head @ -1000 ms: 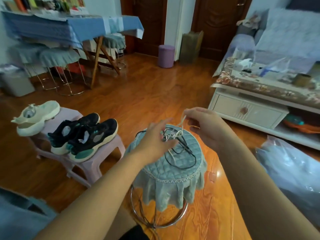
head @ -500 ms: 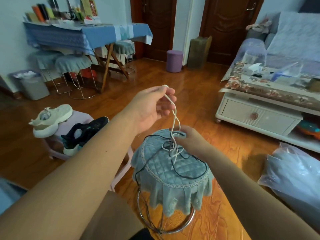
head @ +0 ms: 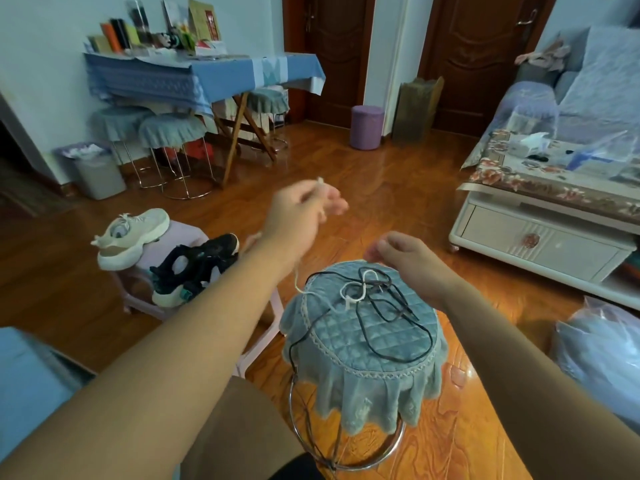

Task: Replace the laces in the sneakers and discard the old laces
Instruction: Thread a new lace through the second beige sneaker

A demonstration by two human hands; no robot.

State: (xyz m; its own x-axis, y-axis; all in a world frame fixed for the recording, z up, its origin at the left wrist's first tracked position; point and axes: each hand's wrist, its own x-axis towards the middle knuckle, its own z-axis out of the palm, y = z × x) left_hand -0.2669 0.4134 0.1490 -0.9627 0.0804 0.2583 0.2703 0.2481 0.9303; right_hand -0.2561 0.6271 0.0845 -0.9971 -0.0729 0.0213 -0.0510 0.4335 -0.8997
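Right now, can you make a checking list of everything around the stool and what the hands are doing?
Surface: round stool with a blue quilted cover.
Job's things: white lace and black lace tangled on the stool; cream sneaker and black sneakers on the pink stool.
Clutter: plastic bag on the floor.
Hands: left hand pinches the white lace, raised; right hand hovers, blurred.
Cables: nothing seen.
Surroundings: bin, table, sofa.

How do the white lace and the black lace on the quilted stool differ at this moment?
The white lace is pale and partly lifted: the left hand pinches one end, and it runs down to a small coil. The black lace is dark, held by neither hand, and sprawls in wide loops, one strand hanging over the stool's edge. The right hand hovers nearby; its grip is unclear. Both laces overlap on the cushion.
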